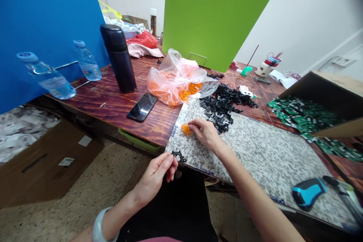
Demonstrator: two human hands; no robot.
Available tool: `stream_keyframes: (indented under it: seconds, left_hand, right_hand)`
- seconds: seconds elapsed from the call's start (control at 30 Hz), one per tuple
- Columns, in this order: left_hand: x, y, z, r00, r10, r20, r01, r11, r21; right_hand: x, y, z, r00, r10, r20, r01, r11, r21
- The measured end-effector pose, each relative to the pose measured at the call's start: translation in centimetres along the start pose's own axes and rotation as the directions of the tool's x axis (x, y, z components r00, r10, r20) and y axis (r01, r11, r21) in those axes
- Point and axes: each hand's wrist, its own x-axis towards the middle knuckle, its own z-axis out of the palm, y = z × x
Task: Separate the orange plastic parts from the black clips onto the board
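Observation:
My left hand [163, 167] pinches a curved black plastic part [179, 155] between thumb and fingers, just over the near edge of the speckled grey board [255, 147]. Farther in on that board lies a little heap of small orange plastic pieces [186, 129]. The fingertips of my right hand [204, 133] are drawn together at the heap's right side, on an orange piece whose outline is hard to make out. Behind my right hand spreads a large pile of black plastic parts [219, 107], similar in colour to the held one.
A clear plastic bag [170, 73] with orange pieces stands behind the board. A phone [142, 107], black flask [119, 60] and two water bottles are left. At right, a cardboard box [337, 90] spills green pieces [303, 113]. A blue-and-black tool [308, 193] lies at the board's near right.

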Motion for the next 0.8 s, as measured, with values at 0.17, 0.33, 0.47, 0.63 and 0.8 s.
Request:
stream_keyframes:
  seconds: [0.17,0.33,0.47,0.63,0.8]
  left_hand:
    - [0.0,-0.2,-0.2,1.000,0.003,0.002,-0.003,1.000,0.008]
    - [0.0,-0.1,0.0,1.000,-0.003,-0.006,0.003,1.000,-0.008]
    - [0.2,-0.2,0.3,1.000,-0.005,0.010,0.005,1.000,-0.009]
    - [0.3,-0.3,0.8,1.000,0.000,0.012,0.001,1.000,-0.016]
    - [0.4,-0.5,1.0,1.000,0.004,0.007,-0.004,1.000,-0.003]
  right_hand:
    - [-0.8,-0.6,-1.4,0.990,0.032,-0.140,-0.025,0.998,0.053]
    - [-2.8,-0.4,-2.4,0.938,-0.109,-0.328,0.104,0.994,-0.034]
    - [-3.8,0.5,-2.6,0.918,-0.224,-0.327,0.165,0.966,-0.199]
    - [-4.8,0.5,-3.0,0.916,-0.219,-0.337,0.147,0.963,-0.226]
    - [-7.1,-0.2,-2.9,0.945,-0.242,-0.221,0.194,0.957,-0.217]
